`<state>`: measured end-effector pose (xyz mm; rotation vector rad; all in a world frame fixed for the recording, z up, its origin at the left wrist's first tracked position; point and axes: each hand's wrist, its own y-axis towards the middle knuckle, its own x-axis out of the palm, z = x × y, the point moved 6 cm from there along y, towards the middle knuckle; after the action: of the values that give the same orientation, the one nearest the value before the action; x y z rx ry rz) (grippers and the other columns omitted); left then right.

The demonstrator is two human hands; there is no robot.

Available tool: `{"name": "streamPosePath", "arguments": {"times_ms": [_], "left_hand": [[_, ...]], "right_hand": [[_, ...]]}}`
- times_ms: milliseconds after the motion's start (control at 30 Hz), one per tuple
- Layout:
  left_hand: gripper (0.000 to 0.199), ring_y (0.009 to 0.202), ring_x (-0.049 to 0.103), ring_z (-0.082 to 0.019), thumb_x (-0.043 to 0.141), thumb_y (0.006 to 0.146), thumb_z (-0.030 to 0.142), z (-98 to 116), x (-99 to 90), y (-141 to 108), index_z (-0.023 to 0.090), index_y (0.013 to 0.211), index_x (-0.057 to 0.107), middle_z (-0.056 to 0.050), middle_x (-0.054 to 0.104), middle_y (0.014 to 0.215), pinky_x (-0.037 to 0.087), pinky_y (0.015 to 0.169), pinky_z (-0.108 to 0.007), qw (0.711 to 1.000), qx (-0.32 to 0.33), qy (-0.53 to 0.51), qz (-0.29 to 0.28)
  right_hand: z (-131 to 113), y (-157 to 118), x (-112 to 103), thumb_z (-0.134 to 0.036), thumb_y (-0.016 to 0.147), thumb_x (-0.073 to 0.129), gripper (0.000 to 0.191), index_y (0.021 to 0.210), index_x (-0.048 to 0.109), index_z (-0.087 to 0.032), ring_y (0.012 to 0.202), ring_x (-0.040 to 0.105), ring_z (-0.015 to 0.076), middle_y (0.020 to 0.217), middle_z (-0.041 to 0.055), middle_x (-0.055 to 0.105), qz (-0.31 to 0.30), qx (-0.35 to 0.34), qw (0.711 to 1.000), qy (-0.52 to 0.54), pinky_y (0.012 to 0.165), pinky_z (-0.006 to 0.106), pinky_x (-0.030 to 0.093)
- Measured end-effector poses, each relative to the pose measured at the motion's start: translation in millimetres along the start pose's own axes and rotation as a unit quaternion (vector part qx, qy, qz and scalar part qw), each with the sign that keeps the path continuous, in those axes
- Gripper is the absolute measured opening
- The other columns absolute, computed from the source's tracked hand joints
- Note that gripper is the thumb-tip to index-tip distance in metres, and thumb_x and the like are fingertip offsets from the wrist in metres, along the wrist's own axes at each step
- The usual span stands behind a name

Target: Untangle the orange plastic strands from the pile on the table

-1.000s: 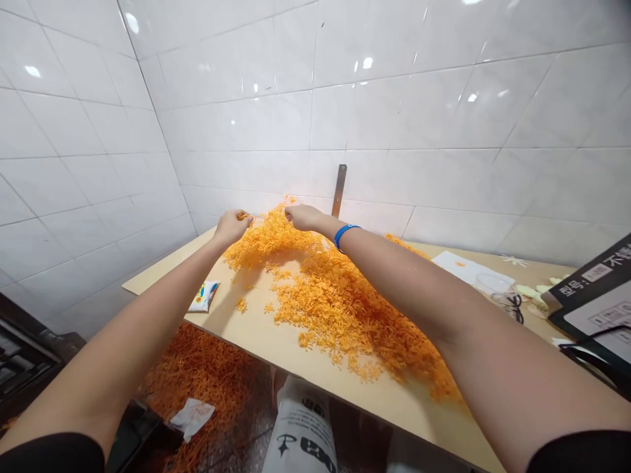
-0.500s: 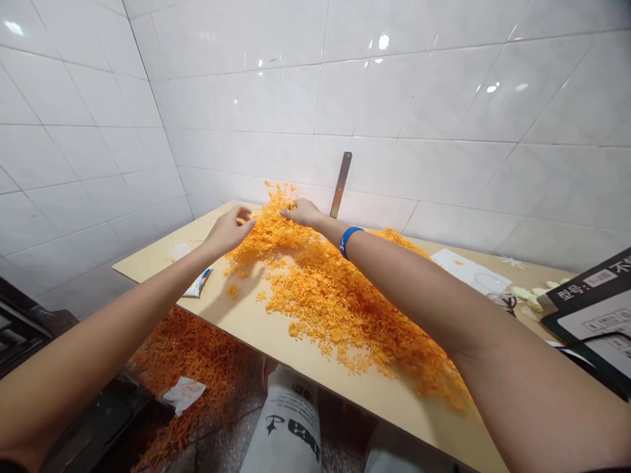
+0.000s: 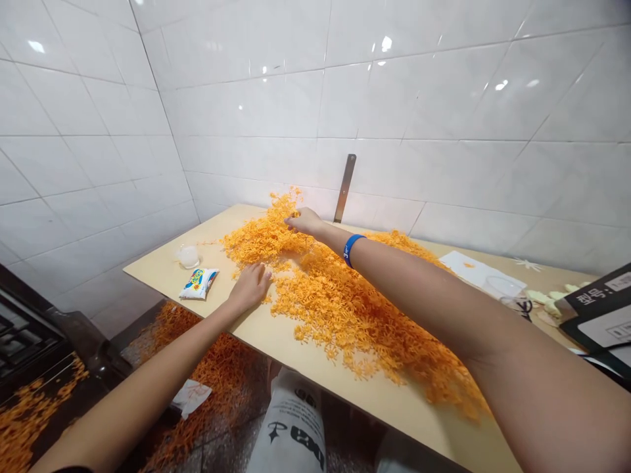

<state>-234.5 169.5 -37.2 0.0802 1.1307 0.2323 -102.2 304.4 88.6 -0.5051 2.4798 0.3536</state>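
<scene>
Reaching across the board, the person's right hand (image 3: 304, 221) stretches to the far end of a loose heap of small, branched orange pieces (image 3: 340, 309), its fingertips (image 3: 294, 217) drawn narrowly together among them; whether they pinch anything cannot be told. A blue wristband (image 3: 353, 249) circles that wrist. The left hand (image 3: 250, 287) lies palm down and open on the pale wooden board (image 3: 162, 266), its fingers touching the heap's near side and visibly holding nothing.

The heap spreads across the board's middle and reaches its front edge. Below, more orange pieces (image 3: 197, 374) lie scattered on the floor around a crumpled white paper (image 3: 191, 397). Left of the hands are a small snack packet (image 3: 198, 283) and a clear, rounded object (image 3: 188, 256). To the right are a white paper sheet (image 3: 476, 270) and a clear container (image 3: 503, 287). White tiles (image 3: 256, 105) rise behind.

The main risk lies at the front edge: a careless sweep of the hand, or the long right forearm dragging through the heap, could push more pieces onto the floor. Pieces drifting right could also mix with the paper sheet and container.
</scene>
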Motion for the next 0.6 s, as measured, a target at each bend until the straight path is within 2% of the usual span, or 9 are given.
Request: {"name": "streamPosePath", "arguments": {"times_ms": [100,167,300,367,433,500,600], "left_hand": [[0.055,0.145,0.026,-0.034,0.029,0.096,0.043,7,8.0,0,0.008,0.136,0.045,-0.021,0.033,0.153,0.021,0.116,-0.050,1.000,-0.006,-0.003,-0.018],[0.060,0.146,0.021,-0.035,0.029,0.096,0.046,12,13.2,-7,0.006,0.140,0.040,-0.022,0.028,0.155,0.021,0.116,-0.051,0.999,-0.006,-0.010,-0.034],[0.059,0.140,0.037,-0.029,0.030,0.095,0.047,26,14.0,-13,0.010,0.140,0.041,-0.019,0.041,0.150,0.030,0.114,-0.041,0.998,0.010,-0.027,-0.050],[0.061,0.141,0.035,-0.029,0.029,0.096,0.047,29,11.5,-6,0.010,0.143,0.038,-0.018,0.037,0.152,0.028,0.114,-0.041,0.999,0.003,-0.029,-0.042],[0.066,0.145,0.026,-0.033,0.030,0.095,0.049,29,11.8,8,0.005,0.144,0.035,-0.022,0.029,0.155,0.023,0.116,-0.045,0.999,-0.018,-0.026,-0.036],[0.070,0.145,0.022,-0.037,0.032,0.094,0.050,29,16.4,23,0.000,0.143,0.035,-0.027,0.027,0.154,0.020,0.116,-0.050,0.998,-0.038,-0.025,-0.034],[0.067,0.141,0.034,-0.035,0.034,0.093,0.052,39,25.0,35,0.004,0.140,0.042,-0.024,0.038,0.150,0.027,0.113,-0.046,0.998,-0.027,-0.038,-0.031]], "right_hand": [[-5,-1,-3,-0.023,0.090,0.057,0.011,0.093,0.058,-0.013,0.061,0.061,0.0109,0.090,0.0108,0.073,-0.007,-0.002,0.999,0.045,0.054,0.021,0.046],[-10,-1,-4,-0.022,0.093,0.053,0.008,0.094,0.056,-0.015,0.062,0.061,0.0098,0.094,0.0101,0.072,-0.008,-0.001,0.997,0.073,0.055,0.020,0.047],[-17,0,-4,-0.019,0.093,0.053,0.004,0.090,0.053,-0.017,0.063,0.062,0.0103,0.089,0.0091,0.071,-0.008,0.009,0.994,0.106,0.057,0.021,0.050],[-21,1,0,-0.019,0.091,0.055,0.007,0.086,0.052,-0.017,0.064,0.062,0.0109,0.086,0.0083,0.070,-0.011,0.009,0.994,0.112,0.058,0.022,0.051],[-24,2,4,-0.019,0.090,0.058,0.010,0.083,0.052,-0.017,0.065,0.062,0.0114,0.085,0.0080,0.070,-0.013,0.006,0.993,0.113,0.058,0.022,0.051],[-26,4,7,-0.019,0.089,0.060,0.011,0.082,0.053,-0.016,0.065,0.062,0.0117,0.086,0.0082,0.070,-0.014,0.002,0.993,0.114,0.058,0.022,0.050],[-29,7,10,-0.019,0.089,0.059,0.010,0.082,0.053,-0.016,0.065,0.062,0.0116,0.087,0.0084,0.069,-0.015,0.001,0.993,0.115,0.058,0.022,0.050]]}}
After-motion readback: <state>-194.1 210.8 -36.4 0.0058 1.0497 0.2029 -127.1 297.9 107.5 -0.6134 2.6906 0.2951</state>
